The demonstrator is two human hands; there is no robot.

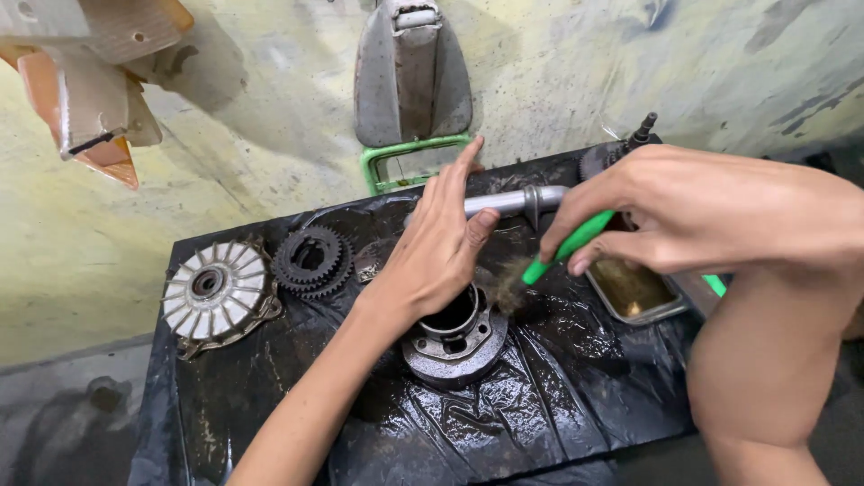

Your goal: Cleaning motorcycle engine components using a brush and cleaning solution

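Note:
My left hand (441, 238) grips a grey metal shaft (517, 201) that lies level above a round, oily metal hub (457, 342). My right hand (670, 207) holds a green-handled brush (567, 247), its blurred bristles (506, 286) just below the shaft and beside the left hand. The hub sits on a black plastic sheet (558, 378) that covers a low table.
A finned silver disc (214, 292) and a black gear cluster (310, 261) lie at the left of the sheet. A metal tray of brownish liquid (634, 290) stands at the right, under my right hand. A green frame (414, 162) and grey part (411, 72) lean on the wall.

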